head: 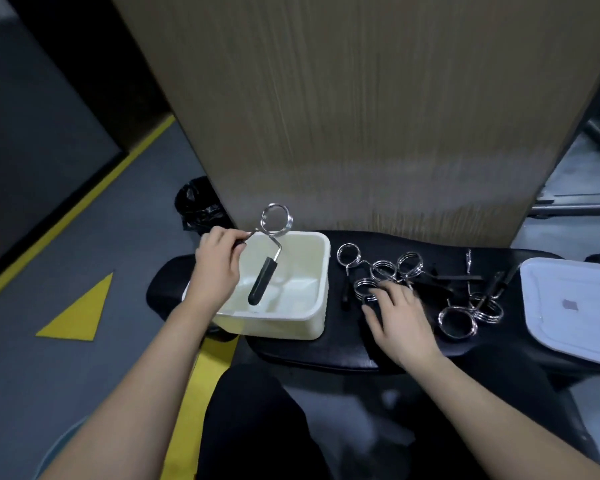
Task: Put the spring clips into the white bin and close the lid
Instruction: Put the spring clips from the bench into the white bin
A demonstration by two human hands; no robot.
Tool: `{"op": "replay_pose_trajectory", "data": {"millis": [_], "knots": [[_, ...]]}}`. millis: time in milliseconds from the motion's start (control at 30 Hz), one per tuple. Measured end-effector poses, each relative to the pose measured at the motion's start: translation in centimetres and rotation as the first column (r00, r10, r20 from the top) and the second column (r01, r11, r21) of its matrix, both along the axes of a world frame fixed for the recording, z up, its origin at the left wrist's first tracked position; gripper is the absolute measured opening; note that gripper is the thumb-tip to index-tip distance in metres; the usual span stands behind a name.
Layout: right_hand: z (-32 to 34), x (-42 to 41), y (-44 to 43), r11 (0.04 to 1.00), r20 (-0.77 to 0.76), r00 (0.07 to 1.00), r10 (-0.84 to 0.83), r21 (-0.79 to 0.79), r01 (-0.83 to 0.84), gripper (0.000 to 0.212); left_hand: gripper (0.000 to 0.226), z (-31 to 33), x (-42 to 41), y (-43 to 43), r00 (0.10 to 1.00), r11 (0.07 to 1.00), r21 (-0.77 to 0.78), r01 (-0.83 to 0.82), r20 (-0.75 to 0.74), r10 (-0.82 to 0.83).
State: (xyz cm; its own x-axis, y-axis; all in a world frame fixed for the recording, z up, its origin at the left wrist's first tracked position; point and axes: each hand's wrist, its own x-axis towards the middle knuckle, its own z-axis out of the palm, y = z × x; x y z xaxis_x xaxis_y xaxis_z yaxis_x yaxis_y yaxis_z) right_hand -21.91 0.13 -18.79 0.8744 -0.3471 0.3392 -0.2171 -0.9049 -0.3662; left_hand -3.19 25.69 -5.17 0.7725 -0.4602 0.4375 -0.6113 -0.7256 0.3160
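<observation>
The left hand (217, 268) pinches one black grip of a spring clip (269, 252) and holds it over the open white bin (314, 306), coil up at 12 o'clock, the other black grip hanging down toward 6 inside the bin's mouth. The bin sits on the left end of a black padded bench (326, 351) and shows nothing else inside (its floor looks bare). At 3 o'clock from the bin, the right hand (400, 322) lies palm down on the bench with fingers spread, fingertips touching a coil in the pile of loose clips (385, 271); it grips nothing. More clips (471, 315) lie at 3 o'clock from that hand, tangled together, their black handles hard to pick out against the pad. The white lid (568, 306) rests flat at the bench's far right end, well apart from the bin. A wooden panel (361, 116) stands at 12 o'clock behind the bench.
</observation>
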Motion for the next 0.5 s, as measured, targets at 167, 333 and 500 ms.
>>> {"op": "replay_pose_trajectory", "data": {"millis": [167,333,500], "knots": [[2.4,0.8,4.0,0.779,0.020,0.991,0.129,0.616,-0.114,0.039,0.021,-1.5,1.3,0.1,0.998,0.991,0.117,0.066,0.014,-0.068],[6.7,4.2,6.8,0.394,-0.145,0.982,0.121,0.915,0.086,0.044,0.020,-3.1,2.9,-1.2,0.980,0.957,0.211,0.201,-0.034,-0.198],[7.1,6.0,6.7,0.379,-0.071,0.996,-0.049,0.922,0.084,0.028,0.021,-5.3,4.1,-2.4,0.963,0.934,0.257,0.250,-0.168,-0.212]]}}
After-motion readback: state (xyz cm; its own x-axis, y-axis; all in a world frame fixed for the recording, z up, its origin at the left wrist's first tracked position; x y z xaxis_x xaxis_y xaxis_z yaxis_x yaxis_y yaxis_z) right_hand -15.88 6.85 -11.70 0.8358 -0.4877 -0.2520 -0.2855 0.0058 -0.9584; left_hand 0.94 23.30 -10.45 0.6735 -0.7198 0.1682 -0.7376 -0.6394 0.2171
